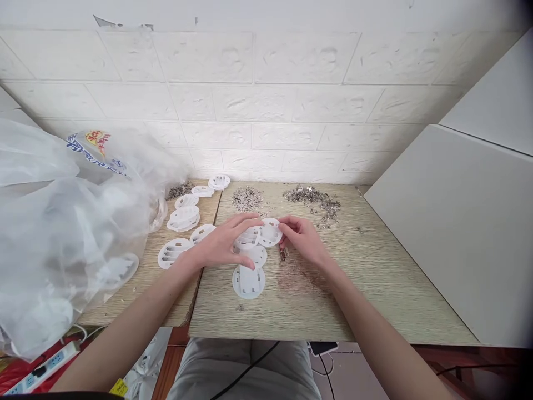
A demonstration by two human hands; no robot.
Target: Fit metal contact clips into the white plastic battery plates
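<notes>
Several round white plastic battery cases lie in an overlapping group at the middle of the table. My left hand [225,243] arches over them, thumb and fingers spread around a slotted case [248,239]. My right hand [303,239] pinches the right edge of another round case [270,232] between thumb and index finger. Below my left thumb are a further case [255,256] and a lowest one with a rectangular panel [249,282]. A small reddish-brown and metal piece [283,253] sits just under my right fingers; its kind is unclear.
Small metal parts form a pile [247,198] at the back and a larger, darker pile [314,201] to its right. More white cases [183,218] line the left tabletop beside a big translucent plastic bag [75,211]. A grey-white panel [458,222] bounds the right side.
</notes>
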